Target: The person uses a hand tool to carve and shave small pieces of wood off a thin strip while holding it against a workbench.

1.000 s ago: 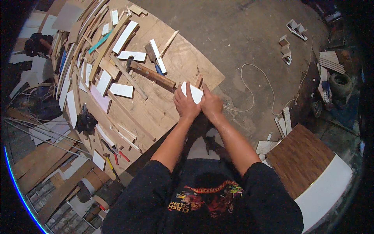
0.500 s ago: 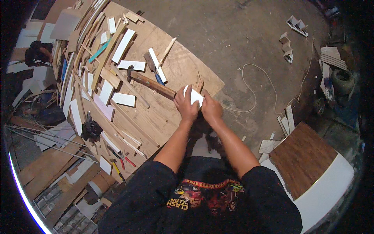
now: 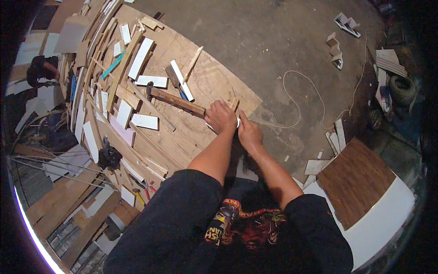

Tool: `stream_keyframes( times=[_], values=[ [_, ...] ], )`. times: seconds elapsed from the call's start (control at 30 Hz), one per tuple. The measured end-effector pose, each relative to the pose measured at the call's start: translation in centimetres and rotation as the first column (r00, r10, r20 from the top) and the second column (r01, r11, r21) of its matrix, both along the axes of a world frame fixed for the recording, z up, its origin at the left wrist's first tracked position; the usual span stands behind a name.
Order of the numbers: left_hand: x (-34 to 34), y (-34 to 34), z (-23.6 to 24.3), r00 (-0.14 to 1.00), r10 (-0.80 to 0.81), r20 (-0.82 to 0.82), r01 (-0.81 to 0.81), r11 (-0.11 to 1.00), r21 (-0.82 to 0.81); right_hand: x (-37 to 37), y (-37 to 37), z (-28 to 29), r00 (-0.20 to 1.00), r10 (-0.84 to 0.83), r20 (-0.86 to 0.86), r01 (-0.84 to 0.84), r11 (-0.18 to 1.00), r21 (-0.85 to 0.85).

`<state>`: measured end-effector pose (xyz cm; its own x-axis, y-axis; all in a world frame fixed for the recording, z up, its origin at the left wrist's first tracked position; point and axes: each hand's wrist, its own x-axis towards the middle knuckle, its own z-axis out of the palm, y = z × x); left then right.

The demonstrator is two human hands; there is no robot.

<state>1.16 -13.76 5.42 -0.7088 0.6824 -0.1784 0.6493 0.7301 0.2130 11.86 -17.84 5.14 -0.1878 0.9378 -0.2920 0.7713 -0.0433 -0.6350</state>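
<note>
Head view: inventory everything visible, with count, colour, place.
White block: one, white, centre, mostly hidden
Plywood sheet: one, tan, left
Hammer: one, brown handle, on plywood sheet
White offcuts: several, white, left
Wood strips: many, brown, left
Teal strip: one, teal, upper left
Black bundle: one, black, left
Red-handled tool: one, red, lower left
Stepped pieces: two, pale, upper right
Cord: one, pale, right
Brown panel: one, brown, lower right
White panel: one, white, lower right
Shirt: one, black, bottom
Left hand: one, bare, over white block
Right hand: one, bare, beside white block
</note>
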Motion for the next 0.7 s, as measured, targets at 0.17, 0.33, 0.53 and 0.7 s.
stream_keyframes(
  times=[0.17,0.33,0.53,0.7],
  values=[
    [0.0,0.7,0.2,1.000,-0.007,-0.003,0.007,0.997,-0.073,0.4,-1.0,0.5,0.999,-0.031,-0.029,0.032,0.999,0.008],
    [0.1,0.5,-0.6,0.998,-0.026,-0.064,0.022,0.998,-0.063,1.5,-2.0,-0.5,1.000,-0.015,-0.003,0.015,0.999,0.049],
    [1.0,2.5,0.3,0.995,-0.069,0.078,0.084,0.975,-0.206,3.4,-1.8,-2.2,1.000,0.025,-0.008,-0.024,0.993,0.119],
    [4.6,6.7,-0.4,0.993,-0.082,0.080,0.080,0.997,0.021,5.1,2.2,-2.3,0.992,-0.124,-0.016,0.125,0.989,0.075]
  ],
)
